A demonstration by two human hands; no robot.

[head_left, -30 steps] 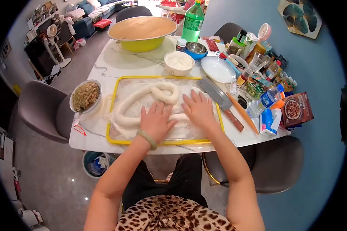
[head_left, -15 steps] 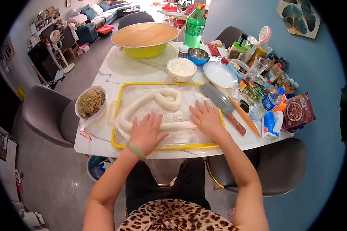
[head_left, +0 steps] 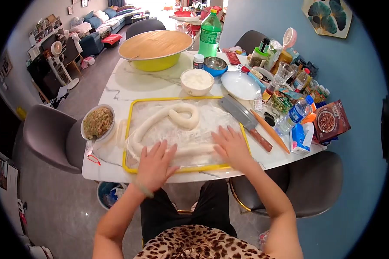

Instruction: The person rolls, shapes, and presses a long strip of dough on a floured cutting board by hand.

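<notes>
A long white dough rope [head_left: 151, 122] lies curled on a floured, yellow-edged mat [head_left: 173, 100]. My left hand [head_left: 156, 164], fingers spread, rests on the rope's near stretch at the mat's front left. My right hand [head_left: 232, 149] lies flat with spread fingers at the right end of that stretch, near the mat's right edge. Both palms face down and neither grasps anything. Right of the mat are a cleaver [head_left: 240, 113] and a tapered wooden rolling pin [head_left: 270, 131]. A bowl of white flour [head_left: 197, 80] stands behind the mat.
A bowl of chopped filling [head_left: 98, 123] is at the left. Farther back stand a large yellow-green basin [head_left: 155, 64], a green bottle [head_left: 209, 34] and a white plate [head_left: 241, 85]. Jars, a water bottle [head_left: 294, 115], tissues [head_left: 300, 139] and a box [head_left: 331, 120] crowd the right side.
Both hands have moved toward the table's front edge, with the near stretch of dough shifted the same way. My left hand has also gone left. The camera view has shifted slightly.
</notes>
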